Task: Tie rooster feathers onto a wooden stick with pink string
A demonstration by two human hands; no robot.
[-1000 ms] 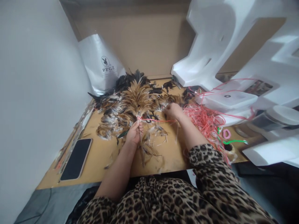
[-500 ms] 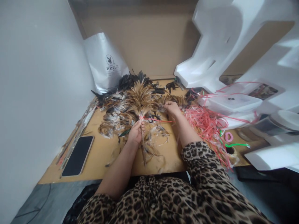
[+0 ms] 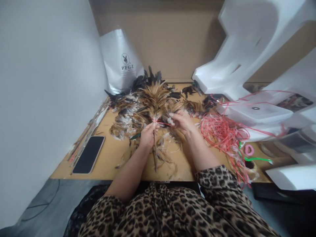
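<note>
white foam blocks fill the far right side, and under everything lies a brown table that the person sits at, near its front edge. a silver bag stands in the far left corner. in front of the bag a heap of loose feathers, dark and tan, covers the far middle of the table. a tangle of pink string lies toward the right edge, and a dark phone lies flat near the left edge. the feather bundle is at the middle of the table, with the fan pointing away and the stems toward the person. the left hand is closed around the stems, fingers pressed together just under the tie. the right hand is just beside it, fingertips pinching a short pink strand that runs to the bundle. i judge the strand is already wound around the neck of the bundle; if a knot is made i cannot tell, and many feathers are not yet gathered.
</note>
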